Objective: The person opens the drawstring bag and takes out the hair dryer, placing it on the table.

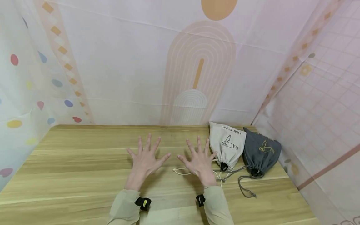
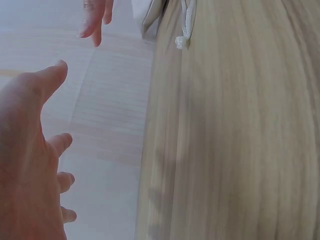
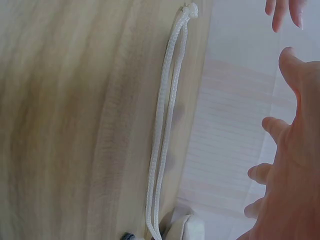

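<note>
Both hands hover over the wooden table with fingers spread, holding nothing. My left hand [image 1: 144, 161] is left of the middle, and only its shadow falls on the wood beneath. My right hand [image 1: 200, 161] is nearest a white drawstring bag [image 1: 229, 143] printed "Hair Dryer" with a dryer drawing; its little finger overlaps the bag's edge in the head view. The bag's white cord [image 3: 165, 105] lies on the table below that hand. Against the white bag's right side lies a dark grey drawstring bag [image 1: 261, 153] with a gold dryer drawing. What the bags contain is hidden.
The wooden table [image 1: 70, 168] runs back to a patterned cloth [image 1: 121, 72] hanging behind it and at both sides. Grey cord [image 1: 243, 187] trails from the dark bag toward the front. Black straps [image 1: 144, 203] circle both sleeved wrists.
</note>
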Tool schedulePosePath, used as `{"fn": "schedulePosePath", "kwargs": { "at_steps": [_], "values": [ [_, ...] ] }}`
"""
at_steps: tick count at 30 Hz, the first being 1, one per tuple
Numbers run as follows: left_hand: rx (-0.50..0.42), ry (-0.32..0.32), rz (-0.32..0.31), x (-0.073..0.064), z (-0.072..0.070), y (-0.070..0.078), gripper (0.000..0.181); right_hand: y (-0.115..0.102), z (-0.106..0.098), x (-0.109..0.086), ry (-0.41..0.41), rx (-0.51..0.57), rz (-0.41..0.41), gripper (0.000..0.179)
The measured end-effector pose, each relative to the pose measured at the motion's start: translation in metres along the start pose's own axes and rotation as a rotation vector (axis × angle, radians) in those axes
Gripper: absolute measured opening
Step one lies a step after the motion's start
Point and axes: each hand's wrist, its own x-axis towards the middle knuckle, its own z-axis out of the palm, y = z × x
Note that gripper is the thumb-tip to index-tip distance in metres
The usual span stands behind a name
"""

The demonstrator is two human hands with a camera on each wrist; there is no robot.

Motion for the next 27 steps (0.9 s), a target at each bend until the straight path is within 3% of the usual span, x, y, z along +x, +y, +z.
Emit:
{"fn": "schedulePosePath", "kwargs": {
  "at_steps": [7, 11, 14, 19, 22, 27],
  "values": [
    [-0.005, 0.003, 0.009, 0.0, 0.0, 0.003, 0.08, 0.001, 0.0, 0.0, -0.004, -0.011, 0.007, 0.071],
    [-0.042, 0.031, 0.034, 0.002, 0.002, 0.009, 0.078, 0.007, -0.005, 0.001, 0.051, -0.004, -0.001, 0.069],
    [-0.134, 0.067, 0.072, 0.005, 0.007, 0.019, 0.074, 0.015, -0.012, 0.003, 0.151, 0.047, -0.02, 0.061],
    [-0.409, 0.071, 0.068, 0.01, 0.022, 0.04, 0.056, 0.036, -0.028, 0.005, 0.264, 0.13, -0.026, 0.042],
    [-0.52, 0.073, 0.075, 0.014, 0.032, 0.055, 0.044, 0.052, -0.038, 0.007, 0.229, 0.134, 0.034, 0.035],
    [-0.552, 0.042, 0.13, 0.02, 0.044, 0.082, 0.033, 0.083, -0.051, 0.008, 0.149, 0.128, 0.161, 0.032]
  ]
}}
